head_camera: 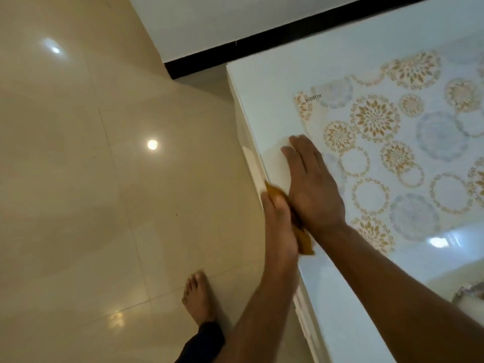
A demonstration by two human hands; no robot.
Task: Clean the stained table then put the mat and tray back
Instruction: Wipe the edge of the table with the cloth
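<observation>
Across the left of the frame lies a glossy beige tiled floor (78, 179), with a bare foot (197, 297) at lower centre. At the white desk (264, 100) edge, the left hand (279, 226) grips a yellow cloth (305, 241), just beside the right hand (310, 184), which lies flat with straight fingers on the desk. The floral mat (392, 153) covers the desk to the right; its near edge touches the right hand.

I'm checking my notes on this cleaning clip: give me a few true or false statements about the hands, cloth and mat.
1. The right hand lies flat on the table. True.
2. The left hand holds a blue sponge. False: it grips a yellow-brown cloth.
3. The patterned mat lies on the table. True.
4. A tray stands on the mat. False: no tray is in view.
</observation>
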